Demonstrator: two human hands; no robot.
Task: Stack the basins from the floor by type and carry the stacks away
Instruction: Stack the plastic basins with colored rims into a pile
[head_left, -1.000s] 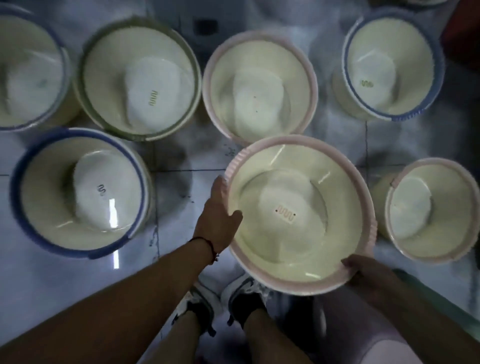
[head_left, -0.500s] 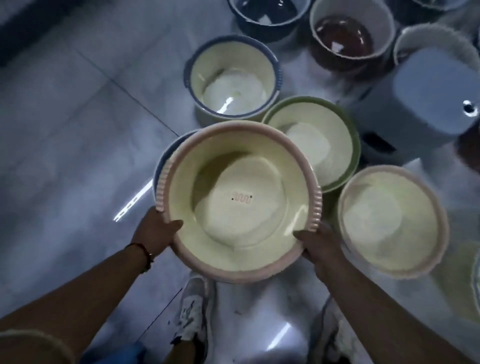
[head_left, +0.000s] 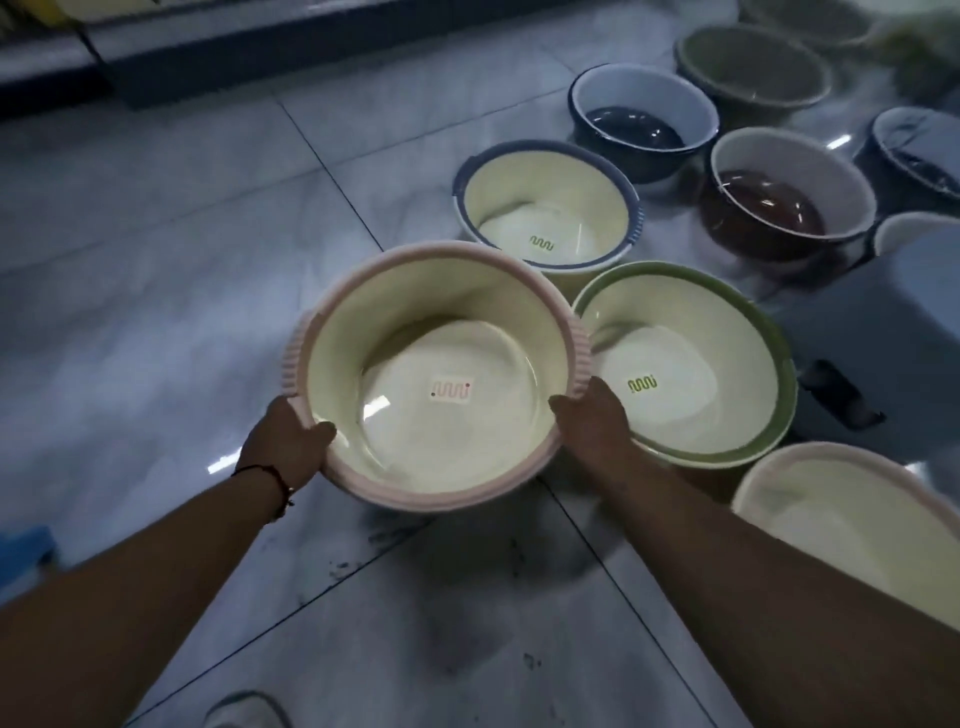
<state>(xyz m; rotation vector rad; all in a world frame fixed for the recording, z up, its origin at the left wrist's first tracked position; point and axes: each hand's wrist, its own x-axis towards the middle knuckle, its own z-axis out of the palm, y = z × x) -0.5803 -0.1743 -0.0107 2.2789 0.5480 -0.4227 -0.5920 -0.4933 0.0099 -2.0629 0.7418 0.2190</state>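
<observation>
I hold the pink-rimmed basin (head_left: 441, 374) at frame centre, clear of the floor. My left hand (head_left: 288, 441) grips its rim at eight o'clock, thumb hooked inside; my right hand (head_left: 592, 415) grips the rim at four o'clock. I judge the opposed grips are there to keep it level for carrying. At two o'clock of it, just beside, sits the green-rimmed basin (head_left: 685, 364); at one o'clock stands the blue-rimmed basin (head_left: 545, 208). A second pink-rimmed basin (head_left: 852, 525) lies at four o'clock, the likely matching partner. Dark-bottomed basins (head_left: 644, 119) stand farther off at one o'clock. Tiled floor (head_left: 182, 260) is glossy; footing warrants care.
</observation>
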